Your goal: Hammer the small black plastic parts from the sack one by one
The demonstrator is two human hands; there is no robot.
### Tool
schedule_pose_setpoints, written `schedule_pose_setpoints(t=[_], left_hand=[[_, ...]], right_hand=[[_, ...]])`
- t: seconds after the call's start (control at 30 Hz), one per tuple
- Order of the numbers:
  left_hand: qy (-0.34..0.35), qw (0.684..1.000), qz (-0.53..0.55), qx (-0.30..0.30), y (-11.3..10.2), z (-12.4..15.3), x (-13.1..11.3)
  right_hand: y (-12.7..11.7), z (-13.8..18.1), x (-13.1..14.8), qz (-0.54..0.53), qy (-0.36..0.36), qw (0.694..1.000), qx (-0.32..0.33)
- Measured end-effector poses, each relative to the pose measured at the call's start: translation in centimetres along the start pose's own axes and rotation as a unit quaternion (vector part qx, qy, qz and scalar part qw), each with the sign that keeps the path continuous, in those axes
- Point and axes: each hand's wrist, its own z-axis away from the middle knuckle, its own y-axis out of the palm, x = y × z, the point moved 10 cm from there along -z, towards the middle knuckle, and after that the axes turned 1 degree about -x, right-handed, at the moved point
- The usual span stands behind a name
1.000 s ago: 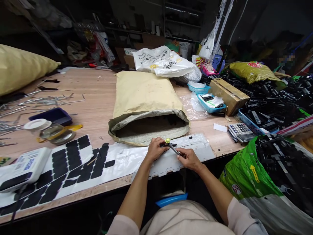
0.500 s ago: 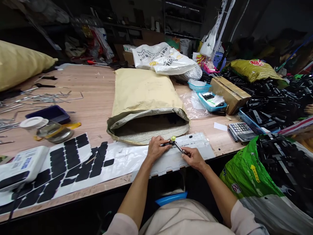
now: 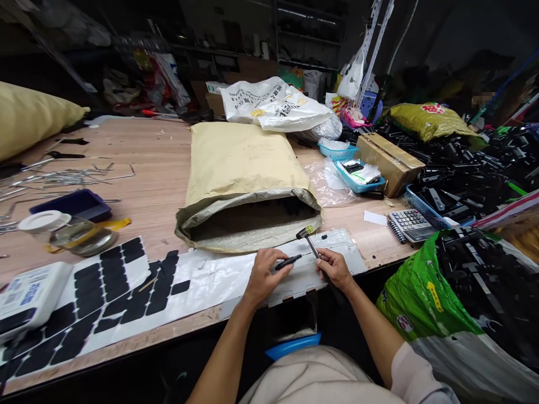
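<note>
In my left hand [image 3: 266, 275] is a small black elongated part [image 3: 288, 262], pinched between thumb and fingers just over the work surface; its exact kind does not show. My right hand [image 3: 336, 268] grips a small hammer [image 3: 310, 242] by its metal shaft, the yellowish-green tipped head raised beyond the fingers. Both hands are above a flat greyish-white board [image 3: 341, 247] at the table's front edge. A tiny black piece [image 3: 324, 237] lies on that board. Just behind the hands, a large tan sack [image 3: 244, 157] lies with its mouth open toward me.
Sheets of black stickers [image 3: 138, 292] and a white scale [image 3: 33, 297] are at left, near a glass jar [image 3: 90, 238] and metal rods [image 3: 71, 177]. To the right are a calculator [image 3: 410, 223], a cardboard box [image 3: 389, 163], a blue basket [image 3: 360, 179] and a green bag [image 3: 415, 286] of black parts.
The hammer head has lifted and moved away from the black part. My left hand has drawn slightly toward me with the part. The whole view has shifted a little.
</note>
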Motion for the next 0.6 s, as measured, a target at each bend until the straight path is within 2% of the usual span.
schedule_pose_setpoints(t=[0.03,0.1,0.17,0.23,0.3,0.4,0.47,0.53,0.6], left_hand=[[-0.003,0.999,0.022,0.033,0.6,1.6,-0.9],[-0.025,0.989,0.049,0.140,3.2,5.3,-2.0],[-0.053,0.970,0.042,0.235,6.3,9.2,-2.0],[-0.090,0.955,0.002,0.282,8.8,12.2,-0.1],[-0.151,0.942,-0.049,0.296,10.7,14.3,3.3],[-0.267,0.905,-0.103,0.315,12.5,16.4,9.1],[-0.313,0.880,-0.117,0.337,13.0,17.2,11.3],[-0.305,0.876,-0.118,0.355,12.8,16.8,11.1],[-0.251,0.884,-0.096,0.383,12.4,15.5,8.6]], right_hand=[[0.0,0.0,0.0,0.002,0.002,1.000,0.001],[0.0,0.1,0.0,0.003,0.004,1.000,-0.001],[0.0,0.1,0.1,0.002,0.005,1.000,-0.003],[0.0,0.1,0.1,0.001,0.006,1.000,-0.002],[0.1,0.1,0.1,0.002,0.006,1.000,0.000],[0.1,0.1,0.1,0.009,0.001,1.000,-0.004],[0.1,0.1,0.0,0.014,-0.001,1.000,-0.008],[0.1,0.2,0.0,0.016,-0.001,1.000,-0.012],[0.0,0.2,-0.1,0.012,-0.001,1.000,-0.016]])
